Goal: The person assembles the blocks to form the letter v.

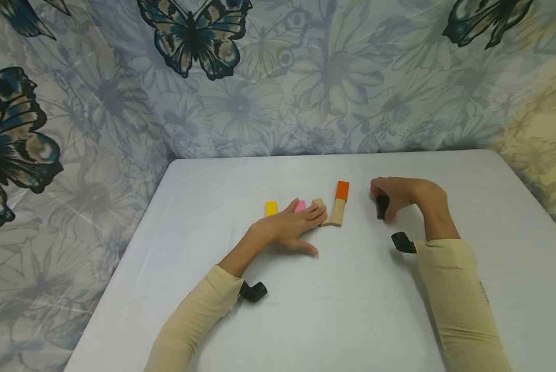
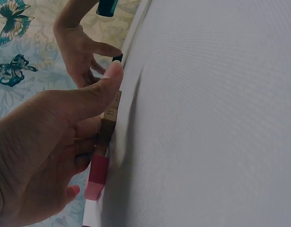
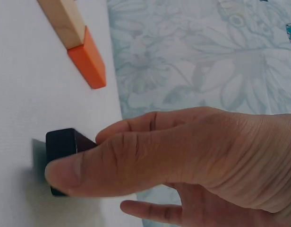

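My right hand (image 1: 401, 195) grips a small black block (image 1: 381, 207) between thumb and fingers; the right wrist view shows the thumb across the near side of that black block (image 3: 61, 142). Palm down, my left hand (image 1: 289, 227) stretches its fingers over a row of small blocks. Its fingertips lie at a plain wooden block (image 1: 317, 202); whether they press on it I cannot tell. A pink piece (image 1: 299, 206) and a yellow piece (image 1: 271, 208) show past that hand, their near parts hidden. To its right lies a wooden block (image 1: 337, 213) with an orange piece (image 1: 342, 191) at its far end.
Everything lies on a white-covered table (image 1: 334, 310) with rounded far corners. Behind and left of it hangs butterfly-and-flower patterned fabric (image 1: 268, 103). A black device sticks out from under each cuff, including one at the right sleeve (image 1: 454, 289).
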`<state>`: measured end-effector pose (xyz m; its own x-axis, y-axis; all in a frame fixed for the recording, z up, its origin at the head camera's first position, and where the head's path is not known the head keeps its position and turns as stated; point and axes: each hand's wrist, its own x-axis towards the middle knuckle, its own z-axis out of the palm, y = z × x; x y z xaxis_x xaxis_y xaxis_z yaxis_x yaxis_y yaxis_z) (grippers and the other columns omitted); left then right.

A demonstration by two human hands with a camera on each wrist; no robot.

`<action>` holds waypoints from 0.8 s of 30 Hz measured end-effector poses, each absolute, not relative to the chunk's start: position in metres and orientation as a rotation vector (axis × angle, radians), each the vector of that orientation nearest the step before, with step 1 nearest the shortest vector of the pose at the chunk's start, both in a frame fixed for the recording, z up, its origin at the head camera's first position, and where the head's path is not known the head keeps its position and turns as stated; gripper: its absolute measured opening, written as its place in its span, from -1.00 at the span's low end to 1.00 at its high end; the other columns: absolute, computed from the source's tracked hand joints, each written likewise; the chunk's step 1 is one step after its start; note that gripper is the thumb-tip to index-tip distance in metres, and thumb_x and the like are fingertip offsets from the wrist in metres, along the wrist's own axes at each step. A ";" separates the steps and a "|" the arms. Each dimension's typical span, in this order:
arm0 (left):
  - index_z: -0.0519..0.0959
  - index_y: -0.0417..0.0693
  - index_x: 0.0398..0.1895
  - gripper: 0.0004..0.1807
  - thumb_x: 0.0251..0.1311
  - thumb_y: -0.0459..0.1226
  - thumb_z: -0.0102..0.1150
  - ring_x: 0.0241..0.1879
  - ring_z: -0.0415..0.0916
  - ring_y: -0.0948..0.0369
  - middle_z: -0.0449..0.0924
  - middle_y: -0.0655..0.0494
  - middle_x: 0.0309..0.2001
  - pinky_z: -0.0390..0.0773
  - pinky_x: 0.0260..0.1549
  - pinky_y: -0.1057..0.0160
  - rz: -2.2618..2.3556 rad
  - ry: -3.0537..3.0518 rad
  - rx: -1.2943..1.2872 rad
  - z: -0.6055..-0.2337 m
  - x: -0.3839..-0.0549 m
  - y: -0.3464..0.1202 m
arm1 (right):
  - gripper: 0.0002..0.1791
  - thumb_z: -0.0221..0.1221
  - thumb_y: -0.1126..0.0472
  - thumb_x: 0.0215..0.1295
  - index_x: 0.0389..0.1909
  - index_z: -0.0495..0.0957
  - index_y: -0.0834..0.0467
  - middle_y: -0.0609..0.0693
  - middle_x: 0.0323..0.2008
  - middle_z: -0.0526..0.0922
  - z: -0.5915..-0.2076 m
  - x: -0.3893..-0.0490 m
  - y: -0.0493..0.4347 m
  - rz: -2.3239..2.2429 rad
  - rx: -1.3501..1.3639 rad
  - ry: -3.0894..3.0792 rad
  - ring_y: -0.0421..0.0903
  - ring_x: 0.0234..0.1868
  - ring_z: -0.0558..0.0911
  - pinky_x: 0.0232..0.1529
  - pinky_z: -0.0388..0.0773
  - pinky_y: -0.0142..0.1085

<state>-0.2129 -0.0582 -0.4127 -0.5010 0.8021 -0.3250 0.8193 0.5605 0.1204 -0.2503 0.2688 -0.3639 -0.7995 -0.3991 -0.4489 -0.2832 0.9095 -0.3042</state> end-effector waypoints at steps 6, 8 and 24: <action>-0.18 0.06 0.73 0.10 0.38 0.38 0.02 0.74 -0.39 0.19 -0.39 0.15 0.75 -0.35 0.68 -0.23 -0.070 2.455 1.320 -0.413 -0.214 -0.057 | -0.49 0.53 0.28 0.10 0.00 0.49 0.18 0.06 -0.11 0.58 -0.359 -0.258 0.268 -0.372 -0.591 2.617 -0.02 -0.06 0.51 0.01 0.52 -0.08; -0.18 0.06 0.73 0.10 0.38 0.38 0.02 0.74 -0.39 0.19 -0.39 0.15 0.75 -0.36 0.68 -0.23 -0.070 2.454 1.316 -0.413 -0.215 -0.057 | -0.53 0.52 0.29 0.12 -0.02 0.50 0.22 0.09 -0.10 0.59 -0.357 -0.260 0.266 -0.386 -0.622 2.649 0.00 -0.06 0.53 0.03 0.54 -0.05; -0.17 0.07 0.73 0.11 0.37 0.39 0.03 0.74 -0.39 0.20 -0.37 0.15 0.75 -0.34 0.67 -0.24 -0.077 2.460 1.322 -0.415 -0.214 -0.056 | -0.66 0.43 0.30 0.22 -0.01 0.66 0.32 0.19 -0.10 0.70 -0.357 -0.282 0.249 -0.476 -0.824 2.817 0.12 -0.02 0.62 0.14 0.57 0.14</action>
